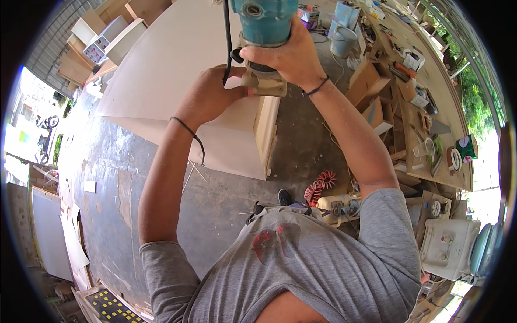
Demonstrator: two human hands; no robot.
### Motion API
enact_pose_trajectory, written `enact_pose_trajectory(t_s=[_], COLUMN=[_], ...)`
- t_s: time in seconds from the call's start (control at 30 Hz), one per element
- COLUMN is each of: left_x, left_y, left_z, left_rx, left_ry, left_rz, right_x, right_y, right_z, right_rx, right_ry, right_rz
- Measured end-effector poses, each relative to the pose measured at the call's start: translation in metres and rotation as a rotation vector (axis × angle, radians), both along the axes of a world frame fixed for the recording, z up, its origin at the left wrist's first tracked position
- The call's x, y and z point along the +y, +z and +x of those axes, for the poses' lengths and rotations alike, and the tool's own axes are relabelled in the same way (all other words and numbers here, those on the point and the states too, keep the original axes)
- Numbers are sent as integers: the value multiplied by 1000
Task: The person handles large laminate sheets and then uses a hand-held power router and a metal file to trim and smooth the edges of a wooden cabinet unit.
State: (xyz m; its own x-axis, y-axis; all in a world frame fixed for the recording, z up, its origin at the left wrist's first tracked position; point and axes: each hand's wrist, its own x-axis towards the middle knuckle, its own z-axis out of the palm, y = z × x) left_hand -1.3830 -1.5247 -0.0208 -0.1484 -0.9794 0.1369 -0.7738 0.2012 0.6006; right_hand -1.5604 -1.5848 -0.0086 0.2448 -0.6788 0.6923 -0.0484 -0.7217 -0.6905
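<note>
A teal trim router (263, 26) stands at the top middle, its base against the right edge of a large white-faced wooden cabinet (172, 59). My right hand (296, 56) is wrapped round the lower part of the motor body, thumb across the front. From the other side my left hand (207, 97) pinches the router's base, with its thumb on the near side and its fingertips partly hidden behind. A black power cord (227, 40) runs down past the router and by my left hand and wrist. The router's bit is out of sight.
To the right stands a wooden workbench (436, 134) crowded with tools, a cup and tins. Open wooden boxes (369, 81) sit beside it. On the floor are a coiled red air hose (320, 185) and a beige compressor (336, 207). Boards and boxes (110, 40) are stacked far left.
</note>
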Motion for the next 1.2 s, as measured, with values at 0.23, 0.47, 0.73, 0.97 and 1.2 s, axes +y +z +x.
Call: enact_pose_trajectory(t_s=[0.23,0.47,0.73,0.97,1.2], left_x=[29,108,109,118,87], left_y=[-7,-33,-74,-190,-235], left_z=[22,76,117,194,128], left_rx=[153,137,-372,300,956], left_ry=[139,494,754,926,817], left_rz=[-116,-416,-795,-178,272], right_x=[-18,-37,-60,-53,-61], right_y=[1,0,-11,-6,-6], right_z=[-1,-4,-11,-4,-9], right_rx=[-24,-45,-6,5,-21], right_ry=[61,32,-5,-29,-36], right_rz=[-14,19,17,-7,-30])
